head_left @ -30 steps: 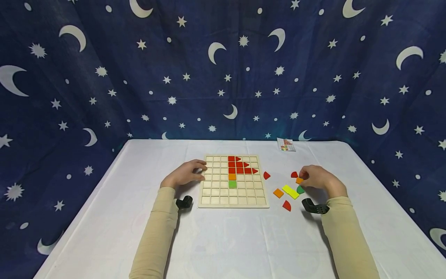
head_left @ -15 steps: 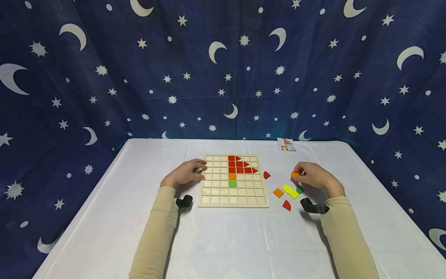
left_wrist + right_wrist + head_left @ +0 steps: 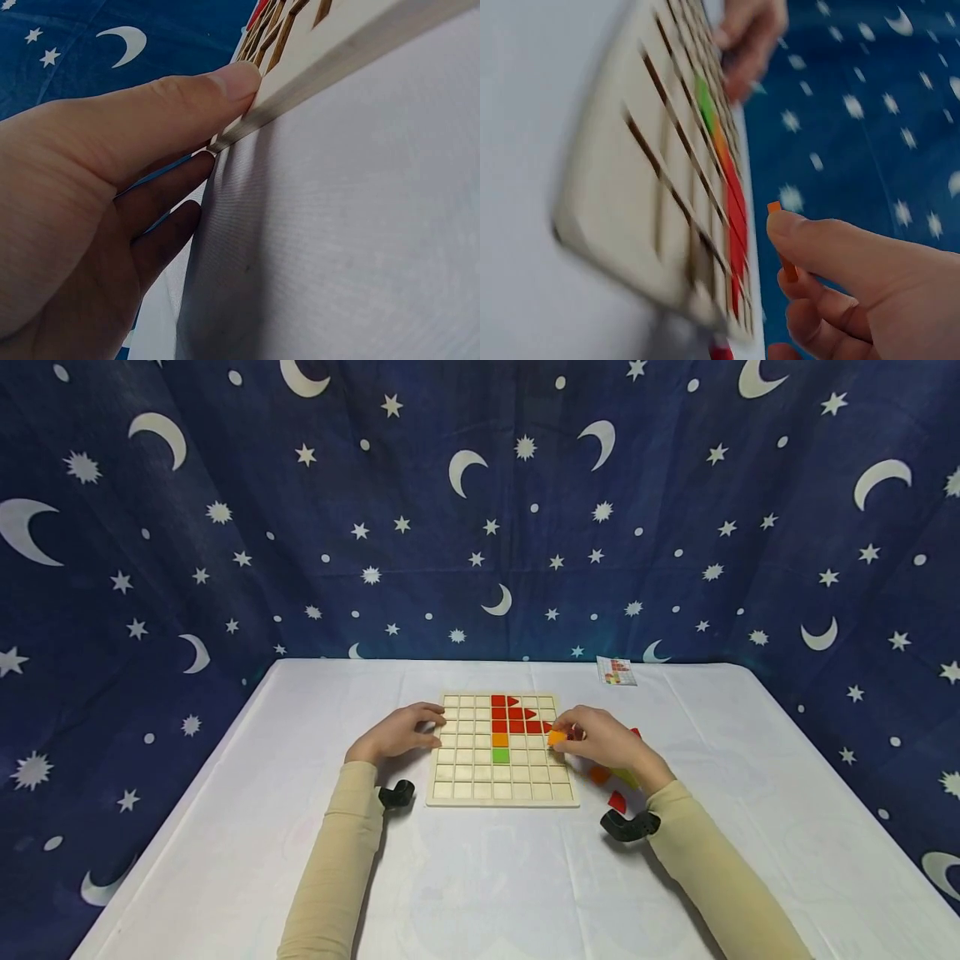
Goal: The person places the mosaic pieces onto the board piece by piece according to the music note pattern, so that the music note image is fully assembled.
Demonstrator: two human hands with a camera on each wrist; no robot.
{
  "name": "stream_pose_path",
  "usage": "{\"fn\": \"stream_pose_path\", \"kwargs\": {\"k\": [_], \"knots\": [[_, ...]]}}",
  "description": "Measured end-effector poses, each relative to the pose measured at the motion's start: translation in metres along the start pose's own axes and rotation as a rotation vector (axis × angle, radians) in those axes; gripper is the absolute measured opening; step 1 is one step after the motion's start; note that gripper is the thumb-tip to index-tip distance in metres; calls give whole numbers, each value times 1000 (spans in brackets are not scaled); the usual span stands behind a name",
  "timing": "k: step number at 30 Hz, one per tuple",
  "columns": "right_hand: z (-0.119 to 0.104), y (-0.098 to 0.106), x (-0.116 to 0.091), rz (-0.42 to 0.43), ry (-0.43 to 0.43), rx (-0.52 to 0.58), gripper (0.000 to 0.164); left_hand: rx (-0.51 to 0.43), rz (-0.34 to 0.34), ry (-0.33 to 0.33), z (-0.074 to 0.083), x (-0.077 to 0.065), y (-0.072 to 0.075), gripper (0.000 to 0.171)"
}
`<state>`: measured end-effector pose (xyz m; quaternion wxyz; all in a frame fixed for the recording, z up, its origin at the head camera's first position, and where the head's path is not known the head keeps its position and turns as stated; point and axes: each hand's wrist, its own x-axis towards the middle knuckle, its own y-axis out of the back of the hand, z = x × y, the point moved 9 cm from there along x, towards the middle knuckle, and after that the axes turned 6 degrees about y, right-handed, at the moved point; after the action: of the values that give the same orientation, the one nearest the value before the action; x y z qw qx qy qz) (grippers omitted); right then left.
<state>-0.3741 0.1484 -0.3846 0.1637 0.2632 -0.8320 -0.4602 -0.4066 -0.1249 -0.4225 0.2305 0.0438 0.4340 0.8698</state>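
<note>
In the head view my left hand (image 3: 397, 735) is at the left edge of a cream gridded board (image 3: 465, 797). Its thumb (image 3: 236, 79) touches the board's frame in the left wrist view, fingers extended beside it. My right hand (image 3: 603, 739) pinches an orange square tile (image 3: 557, 738) over the board's right side; the right wrist view shows the orange tile (image 3: 774, 206) edge-on between thumb and fingers. On the board lie red squares (image 3: 498, 714) with pointed red pieces (image 3: 530, 715), an orange square (image 3: 500, 740) and a green square (image 3: 501, 756).
Right of the board, partly under my right hand, lie a red quarter-circle piece (image 3: 617, 802), an orange tile (image 3: 598, 774) and yellow pieces (image 3: 626, 776). A printed pattern card (image 3: 617, 672) lies at the back of the white table (image 3: 480, 877). A star-patterned curtain (image 3: 420, 510) hangs behind.
My right hand has lifted the orange square from the loose pieces and moved left with it to the board's right side. My left hand has stayed at the board's left edge.
</note>
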Motion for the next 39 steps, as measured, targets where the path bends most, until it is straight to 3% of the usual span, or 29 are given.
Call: {"fn": "stream_pose_path", "kwargs": {"k": [7,12,19,32,39], "knots": [[-47,-32,16,-67,185,-86,23,-8,-4,-4,0,0,1,41],[-66,-50,21,-93,236,-112,22,-17,-5,0,1,-1,0,41],[-70,-59,25,-92,188,-150,21,-12,-5,7,2,0,-1,43],[-74,-63,25,-66,212,-197,16,-8,-4,11,1,-1,0,44],[-69,-53,21,-41,189,-142,17,-6,-6,11,-1,-1,1,45]]}}
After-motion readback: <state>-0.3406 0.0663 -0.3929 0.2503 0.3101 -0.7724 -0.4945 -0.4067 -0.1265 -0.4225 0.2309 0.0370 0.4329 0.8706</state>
